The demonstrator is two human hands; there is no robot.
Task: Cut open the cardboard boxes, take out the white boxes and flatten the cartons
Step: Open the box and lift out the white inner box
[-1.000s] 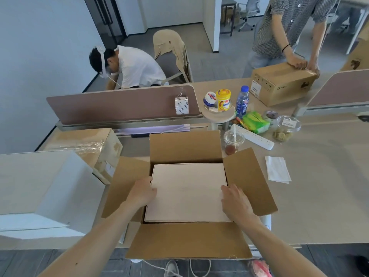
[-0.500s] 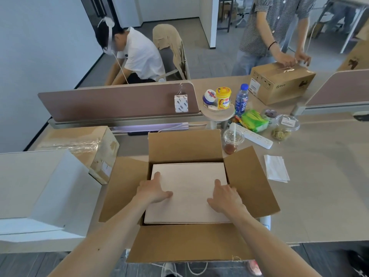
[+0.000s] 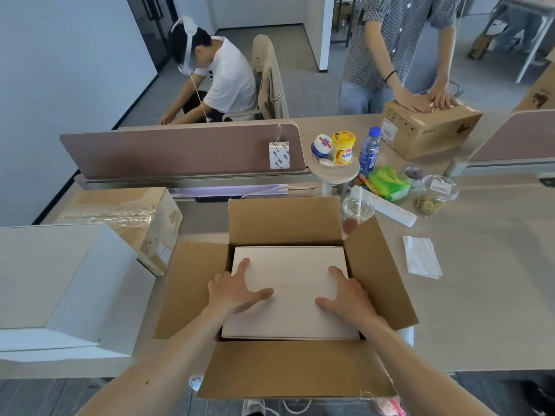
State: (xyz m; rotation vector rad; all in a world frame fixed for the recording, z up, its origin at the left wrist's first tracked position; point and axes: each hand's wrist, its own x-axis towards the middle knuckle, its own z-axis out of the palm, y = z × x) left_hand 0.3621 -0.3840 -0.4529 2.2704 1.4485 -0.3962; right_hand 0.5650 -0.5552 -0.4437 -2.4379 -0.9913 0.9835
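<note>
Left hand (image 3: 237, 291) and right hand (image 3: 348, 297) have shifted from the sides of the white box (image 3: 288, 265) onto its top, fingers spread wide, pressing flat. The box sits inside the open carton (image 3: 297, 367) at the near edge of the worktop (image 3: 480, 310).

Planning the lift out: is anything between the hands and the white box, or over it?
Nothing visible. The left hand and right hand rest flat on the white box; the flaps of the carton are folded open.
</note>
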